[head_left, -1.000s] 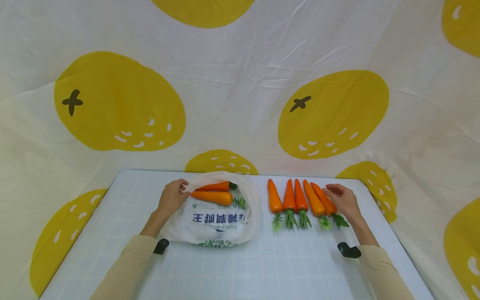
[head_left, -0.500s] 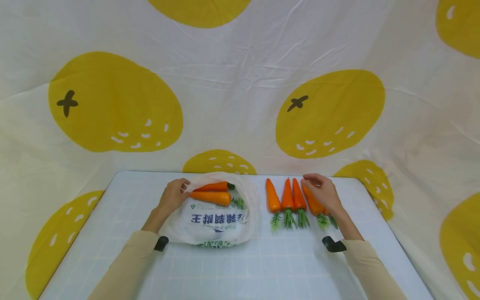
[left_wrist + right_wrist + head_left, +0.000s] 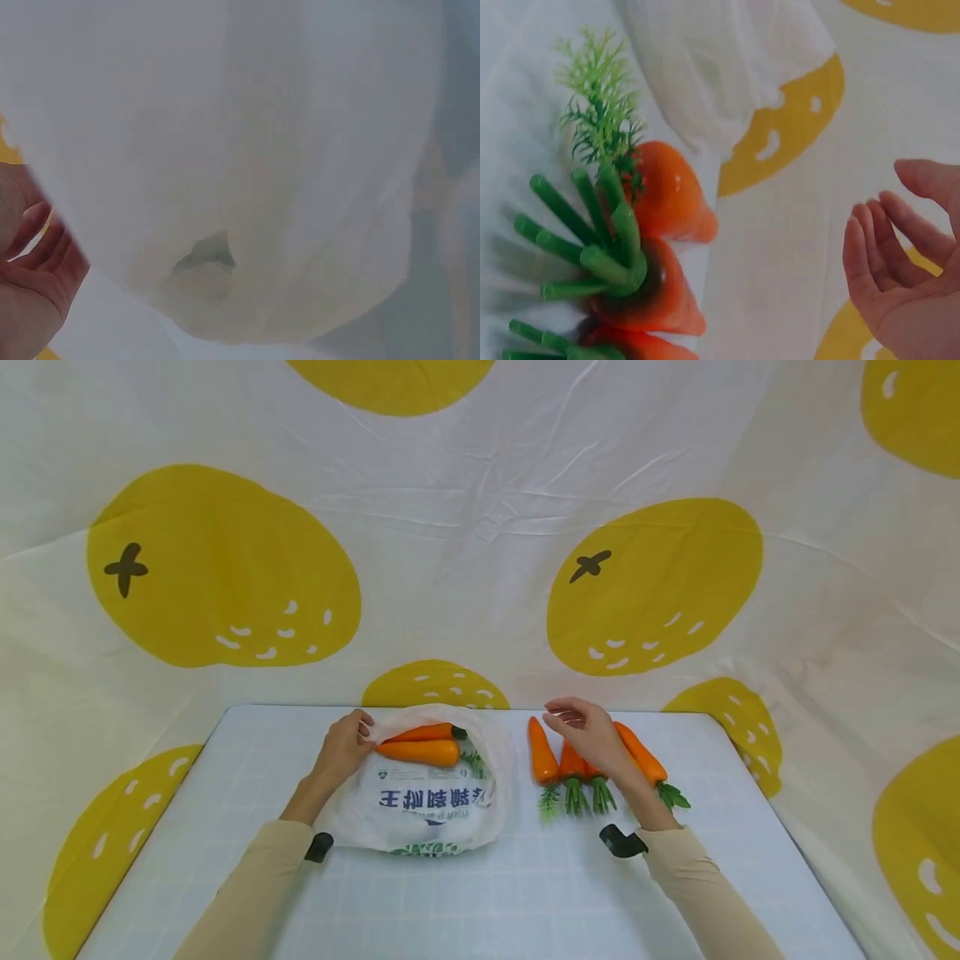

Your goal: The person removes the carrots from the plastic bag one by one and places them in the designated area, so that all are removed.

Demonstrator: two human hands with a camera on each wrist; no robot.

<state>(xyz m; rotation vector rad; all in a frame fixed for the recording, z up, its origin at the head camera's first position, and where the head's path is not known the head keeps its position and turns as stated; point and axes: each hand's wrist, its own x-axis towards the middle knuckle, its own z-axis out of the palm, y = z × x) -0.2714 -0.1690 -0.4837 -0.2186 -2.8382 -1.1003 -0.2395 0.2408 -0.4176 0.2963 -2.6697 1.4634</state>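
In the head view my left hand (image 3: 343, 750) pinches the left rim of a white plastic bag (image 3: 431, 822). The bag lies with its mouth held open and has blue lettering on it. Two orange carrots (image 3: 422, 753) show in its mouth. My right hand (image 3: 588, 732) hovers over a row of carrots, its fingers loosely bent with nothing between them. At the row's left end lies a carrot (image 3: 542, 756) with feathery greens; beside it, carrots with thick green stems (image 3: 607, 262) are partly covered by the hand. A broad-leaved carrot (image 3: 640, 752) lies to the right of my forearm.
All this lies on a pale, grid-patterned table (image 3: 480, 906). Behind its far edge hangs a white cloth (image 3: 450, 552) printed with large yellow fruit. Black straps (image 3: 622, 841) sit at both wrists.
My right hand has moved left along the row, from the rightmost carrot to above the left ones, uncovering the broad-leaved carrot again. The left hand keeps its hold on the bag.
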